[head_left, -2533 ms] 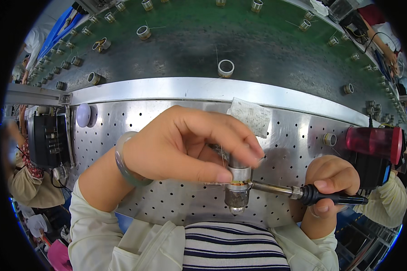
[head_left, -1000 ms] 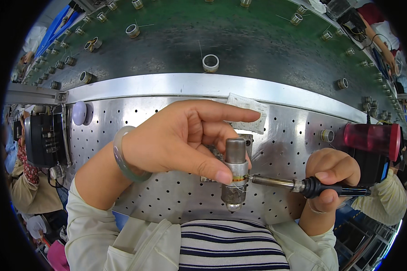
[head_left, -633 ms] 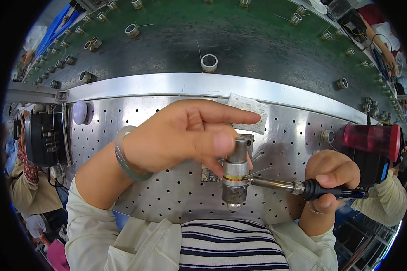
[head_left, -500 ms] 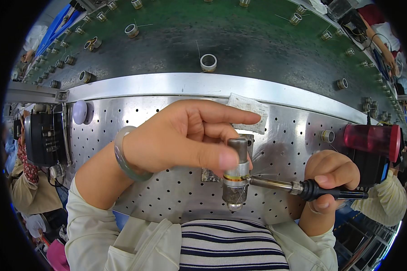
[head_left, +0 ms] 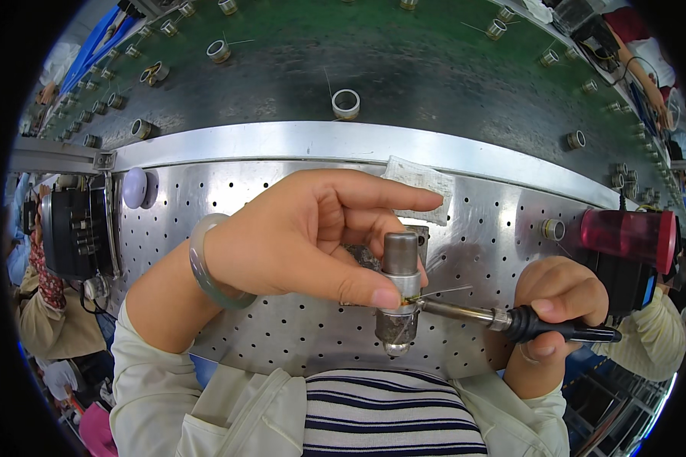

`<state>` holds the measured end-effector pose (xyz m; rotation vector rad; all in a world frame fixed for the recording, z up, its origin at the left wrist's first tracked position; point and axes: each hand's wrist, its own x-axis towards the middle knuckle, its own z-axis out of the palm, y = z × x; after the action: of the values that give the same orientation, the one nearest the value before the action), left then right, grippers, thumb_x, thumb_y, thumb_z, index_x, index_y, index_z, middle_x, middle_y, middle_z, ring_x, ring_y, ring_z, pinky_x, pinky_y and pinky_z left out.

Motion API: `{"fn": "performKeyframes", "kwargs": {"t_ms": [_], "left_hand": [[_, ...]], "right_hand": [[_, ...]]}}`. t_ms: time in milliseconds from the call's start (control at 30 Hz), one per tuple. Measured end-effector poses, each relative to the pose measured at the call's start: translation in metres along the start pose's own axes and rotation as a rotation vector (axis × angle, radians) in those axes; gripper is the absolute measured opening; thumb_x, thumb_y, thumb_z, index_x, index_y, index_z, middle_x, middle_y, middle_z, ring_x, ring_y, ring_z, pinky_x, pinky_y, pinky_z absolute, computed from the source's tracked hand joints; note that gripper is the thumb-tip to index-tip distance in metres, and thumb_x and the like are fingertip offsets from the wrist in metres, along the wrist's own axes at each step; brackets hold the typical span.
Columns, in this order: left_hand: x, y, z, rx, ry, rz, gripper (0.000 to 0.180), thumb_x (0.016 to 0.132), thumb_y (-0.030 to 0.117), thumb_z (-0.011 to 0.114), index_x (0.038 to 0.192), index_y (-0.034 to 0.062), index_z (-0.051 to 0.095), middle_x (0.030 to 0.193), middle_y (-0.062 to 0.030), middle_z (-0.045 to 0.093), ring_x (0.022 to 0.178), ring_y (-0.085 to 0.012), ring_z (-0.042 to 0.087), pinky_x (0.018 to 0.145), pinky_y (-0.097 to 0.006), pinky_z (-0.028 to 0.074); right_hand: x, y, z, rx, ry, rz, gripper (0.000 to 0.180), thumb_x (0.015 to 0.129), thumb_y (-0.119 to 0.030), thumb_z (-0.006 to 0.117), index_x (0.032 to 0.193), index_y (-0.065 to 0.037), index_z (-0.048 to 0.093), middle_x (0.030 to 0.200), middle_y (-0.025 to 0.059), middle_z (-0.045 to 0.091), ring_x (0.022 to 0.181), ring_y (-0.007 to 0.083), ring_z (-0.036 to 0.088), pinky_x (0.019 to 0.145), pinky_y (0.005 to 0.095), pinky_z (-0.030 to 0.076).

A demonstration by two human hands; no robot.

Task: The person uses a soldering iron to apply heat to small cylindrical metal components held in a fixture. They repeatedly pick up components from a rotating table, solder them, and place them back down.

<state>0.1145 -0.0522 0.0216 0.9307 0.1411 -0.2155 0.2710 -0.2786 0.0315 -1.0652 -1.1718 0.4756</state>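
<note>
An upright metal spindle (head_left: 401,253) with a rounded tip stands in front of me and carries a metal ring wound with a coppery band (head_left: 408,288). My left hand (head_left: 312,236) is closed at it: the thumb presses the band from the left, the index finger points out past the spindle, and the other fingers are partly hidden behind it. A thin wire (head_left: 450,291) sticks out to the right. My right hand (head_left: 560,301) grips a soldering iron (head_left: 526,321) by its black handle. Its metal tip touches the band's right side.
Beyond a metal rail (head_left: 282,142) runs a green conveyor belt (head_left: 282,76) with several metal rings (head_left: 345,104). On the perforated metal worktop (head_left: 168,251) are a lilac knob (head_left: 135,188), a pale cloth (head_left: 419,183) and a loose ring (head_left: 552,229). A red translucent container (head_left: 625,234) stands right.
My left thumb has slid down the ring onto the coppery band. The soldering iron has shifted slightly, its tip still at the band. Rings on the belt have drifted a little left.
</note>
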Motion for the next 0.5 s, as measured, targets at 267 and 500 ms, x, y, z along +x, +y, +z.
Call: {"fn": "performKeyframes", "kwargs": {"t_ms": [267, 500], "left_hand": [[0.0009, -0.0025, 0.0001, 0.004, 0.017, -0.006, 0.075, 0.068, -0.011, 0.073, 0.134, -0.0078, 0.037, 0.098, -0.0253, 0.065, 0.084, -0.0189, 0.067, 0.07, -0.021, 0.056], [0.0025, -0.0033, -0.0012, 0.002, 0.005, 0.001, 0.075, 0.069, -0.01, 0.073, 0.135, -0.0075, 0.037, 0.098, -0.0248, 0.065, 0.084, -0.0197, 0.068, 0.07, -0.021, 0.057]], "right_hand": [[0.0, 0.0021, -0.0031, 0.002, -0.014, -0.011, 0.032, 0.068, -0.015, 0.082, 0.082, 0.002, 0.059, 0.061, 0.0093, 0.059, 0.046, 0.0176, 0.056, 0.042, 0.0255, 0.042], [0.0001, -0.0032, -0.001, -0.059, -0.002, 0.029, 0.03, 0.068, -0.017, 0.082, 0.081, -0.001, 0.06, 0.062, 0.0078, 0.059, 0.047, 0.0176, 0.055, 0.043, 0.0258, 0.041]]}}
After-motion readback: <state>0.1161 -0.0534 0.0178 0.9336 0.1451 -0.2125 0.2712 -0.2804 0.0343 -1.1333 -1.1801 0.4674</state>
